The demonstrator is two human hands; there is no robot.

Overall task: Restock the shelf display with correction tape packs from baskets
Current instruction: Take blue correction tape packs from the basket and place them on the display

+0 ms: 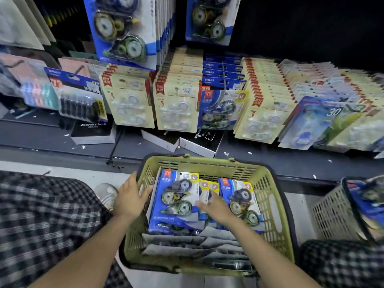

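An olive green basket (pixel 272 196) sits on the floor in front of me, filled with blue correction tape packs. One pack (pixel 176 200) stands upright at the basket's left, another (pixel 243 198) at its right. My left hand (pixel 129 197) rests against the basket's left wall, fingers reaching toward the left pack's edge. My right hand (pixel 217 207) lies flat between the two packs, fingers spread, touching the left pack's right edge. Neither hand visibly grips anything. On the shelf, a row of matching blue packs (pixel 221 109) stands between cream packs.
Cream three-piece packs (pixel 131 104) fill the shelf rows. Large blue packs (pixel 124 30) hang above. Black alarm clock boxes (pixel 93 132) lie on the shelf base. A second grey basket (pixel 332 215) with packs stands at the right. My checked trouser legs frame both sides.
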